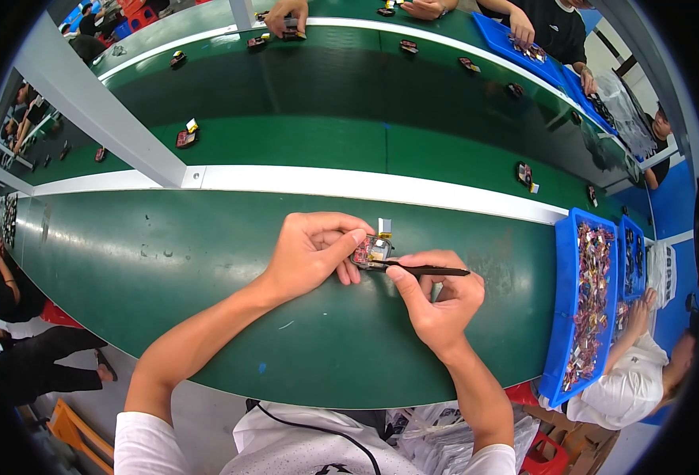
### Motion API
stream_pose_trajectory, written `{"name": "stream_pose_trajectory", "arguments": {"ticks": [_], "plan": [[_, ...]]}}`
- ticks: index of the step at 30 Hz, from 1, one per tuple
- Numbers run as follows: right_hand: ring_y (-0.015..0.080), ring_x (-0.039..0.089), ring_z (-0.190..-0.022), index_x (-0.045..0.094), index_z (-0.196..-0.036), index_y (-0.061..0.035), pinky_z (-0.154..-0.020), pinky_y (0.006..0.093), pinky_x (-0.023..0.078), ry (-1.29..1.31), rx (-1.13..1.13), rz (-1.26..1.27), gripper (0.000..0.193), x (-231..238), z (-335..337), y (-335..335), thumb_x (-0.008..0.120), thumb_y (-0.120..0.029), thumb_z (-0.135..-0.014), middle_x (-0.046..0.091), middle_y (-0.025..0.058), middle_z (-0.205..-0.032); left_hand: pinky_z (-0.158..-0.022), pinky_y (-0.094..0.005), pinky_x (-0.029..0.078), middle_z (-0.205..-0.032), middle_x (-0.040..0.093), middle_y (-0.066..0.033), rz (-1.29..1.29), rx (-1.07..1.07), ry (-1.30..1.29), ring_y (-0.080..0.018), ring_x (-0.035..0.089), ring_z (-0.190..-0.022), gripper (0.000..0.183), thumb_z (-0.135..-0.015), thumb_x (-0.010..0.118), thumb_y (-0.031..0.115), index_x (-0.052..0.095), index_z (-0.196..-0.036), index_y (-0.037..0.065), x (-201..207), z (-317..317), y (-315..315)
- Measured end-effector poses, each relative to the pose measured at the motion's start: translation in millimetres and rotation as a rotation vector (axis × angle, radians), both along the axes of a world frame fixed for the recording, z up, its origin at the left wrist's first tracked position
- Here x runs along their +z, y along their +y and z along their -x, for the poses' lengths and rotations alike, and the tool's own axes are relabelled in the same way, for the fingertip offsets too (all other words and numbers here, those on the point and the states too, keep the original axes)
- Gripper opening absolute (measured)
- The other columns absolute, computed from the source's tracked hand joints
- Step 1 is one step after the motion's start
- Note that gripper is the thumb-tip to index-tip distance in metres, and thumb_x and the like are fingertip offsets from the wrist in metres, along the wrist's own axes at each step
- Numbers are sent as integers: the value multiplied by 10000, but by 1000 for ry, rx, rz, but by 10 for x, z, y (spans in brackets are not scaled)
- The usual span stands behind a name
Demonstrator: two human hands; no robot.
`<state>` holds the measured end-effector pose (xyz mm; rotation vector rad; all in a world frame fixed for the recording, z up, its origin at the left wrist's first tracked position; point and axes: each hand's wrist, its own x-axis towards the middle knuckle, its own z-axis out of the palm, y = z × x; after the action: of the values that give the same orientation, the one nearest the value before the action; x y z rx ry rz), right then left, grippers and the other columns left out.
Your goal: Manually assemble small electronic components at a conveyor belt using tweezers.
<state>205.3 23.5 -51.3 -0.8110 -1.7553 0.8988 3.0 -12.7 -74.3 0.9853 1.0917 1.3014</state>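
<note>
Over the green worktable (207, 356), my left hand (314, 249) grips a small electronic device (371, 252) by its left side. The device has a dark shell, a red circuit board inside and a silver battery pouch (385, 228) with yellow tape sticking out at the top. My right hand (440, 297) is closed around dark tweezers (436, 271). Their tips point left and reach the lower right part of the circuit board. Whether the tips pinch anything is too small to tell.
A blue bin (555, 348) full of small wired parts stands at the table's right end. Beyond a white rail (302, 179) runs a green conveyor belt (286, 142) carrying several similar devices. A white post (100, 103) rises at the left. Co-workers sit across and to both sides.
</note>
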Motion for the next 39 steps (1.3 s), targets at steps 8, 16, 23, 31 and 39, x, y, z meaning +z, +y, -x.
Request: {"name": "stream_pose_trajectory", "arguments": {"ticks": [8,16,23,31,39], "plan": [[33,416,-405,754,-855,-25,-411,213,295,-41,35,-79,132,-10,14,-9,839,17,-763,764,60,-808,-494,-254,578,-854,735,-160,-4,-1,-12,-164,703,-600,200,-1018,600,59,703,-1089,-97,-21,-3,11],[60,452,-402,753,-832,-55,-411,216,336,-53,73,-223,139,-34,44,2,828,32,-753,781,74,-828,-518,-252,580,-861,739,-162,24,-38,-40,-158,710,-648,206,-1007,614,54,694,-1125,-95,-10,27,25],[110,622,-509,755,-840,-70,-439,234,370,-118,52,-383,180,-93,38,8,805,61,-727,779,60,-823,-487,-228,527,-920,717,-133,-50,-134,113,-132,696,-701,252,-962,661,6,670,-1193,-93,31,15,15],[104,628,-515,764,-845,-90,-441,233,337,-262,54,-549,192,-101,43,0,820,46,-724,783,60,-832,-475,-200,472,-988,652,-102,-114,-13,249,-82,641,-652,251,-933,663,-35,683,-1180,-68,-34,-53,3],[127,486,-473,765,-849,-84,-435,255,346,-317,66,-656,295,-177,35,-14,758,52,-587,771,31,-892,-498,-198,411,-796,654,-41,-173,-22,451,-30,543,-567,180,-892,709,-15,694,-1067,-58,-43,-14,51]]}}
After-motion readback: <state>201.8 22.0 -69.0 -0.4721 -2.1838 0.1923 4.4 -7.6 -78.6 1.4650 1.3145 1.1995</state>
